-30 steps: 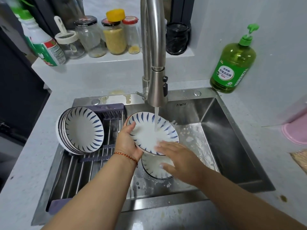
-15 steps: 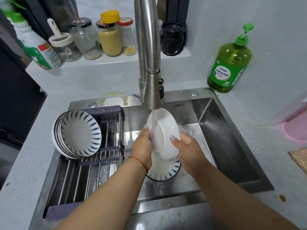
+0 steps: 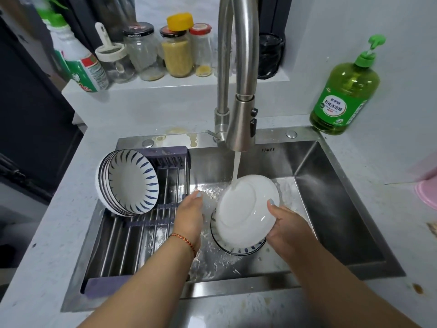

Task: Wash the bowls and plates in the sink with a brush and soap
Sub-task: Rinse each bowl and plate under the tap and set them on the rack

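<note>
A white plate [image 3: 246,207] is tilted with its underside up under the running tap [image 3: 238,95]; water falls on its upper edge. My right hand [image 3: 287,227] grips its right rim, thumb on the underside. My left hand [image 3: 190,214] is just left of the plate, apart from it, fingers relaxed and holding nothing. Another blue-patterned plate [image 3: 238,248] lies in the steel sink [image 3: 343,209] right below the held one. Several washed blue-patterned plates [image 3: 132,182] stand on edge on the drying rack [image 3: 142,233] over the sink's left side. No brush is in view.
A green dish soap bottle [image 3: 345,95] stands on the counter at the back right. Jars [image 3: 177,50] and a spray bottle [image 3: 80,62] line the shelf behind the tap. A pink object [image 3: 425,192] sits at the right edge. Foam covers the sink floor.
The plate was turned from face up to underside up under the water. My left hand has let go of it and moved left; my right hand holds it alone.
</note>
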Motion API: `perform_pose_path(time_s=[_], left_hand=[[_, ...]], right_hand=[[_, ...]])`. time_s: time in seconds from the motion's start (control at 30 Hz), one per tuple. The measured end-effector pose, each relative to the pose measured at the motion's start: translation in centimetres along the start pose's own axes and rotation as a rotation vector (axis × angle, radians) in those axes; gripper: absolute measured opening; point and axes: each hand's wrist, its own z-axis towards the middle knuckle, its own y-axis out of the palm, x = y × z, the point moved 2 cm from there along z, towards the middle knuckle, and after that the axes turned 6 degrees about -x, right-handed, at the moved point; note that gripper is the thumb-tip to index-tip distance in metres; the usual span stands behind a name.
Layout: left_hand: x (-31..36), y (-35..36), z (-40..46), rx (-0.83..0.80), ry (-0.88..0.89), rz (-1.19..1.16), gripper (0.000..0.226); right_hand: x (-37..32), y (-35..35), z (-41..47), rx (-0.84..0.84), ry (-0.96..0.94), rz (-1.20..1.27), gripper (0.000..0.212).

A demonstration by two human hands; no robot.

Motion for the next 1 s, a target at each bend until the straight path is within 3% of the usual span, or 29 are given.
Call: perform_pose_path(time_s=[0.23, 0.37, 0.5, 0.77, 1.0], left_hand=[[-0.2, -1.6, 0.0, -0.008, 0.006, -0.028, 0.021], [0.2, -2.9, -0.6, 0.001, 0.049, -0.068, 0.013], [1.3, -4.8, -1.3, 0.05, 0.151, -0.08, 0.02], [6.1, -12.5, -0.9, 0.304, 0.412, 0.023, 0.033], [8.4, -15.6, 1.1, 0.177, 0.351, -0.03, 0.052]], right_hand=[[0.4, 1.6, -3.0, 0.035, -0.042, -0.293, 0.02], [0.8, 4.0, -5.8, -0.045, -0.109, -0.412, 0.017], [0.7, 7.8, -8.5, -0.158, -0.257, -0.57, 0.008], [1.9, 17.3, -5.9, -0.262, -0.451, -0.716, 0.017], [7.3, 23.3, 0.9, -0.272, -0.397, -0.88, 0.014]])
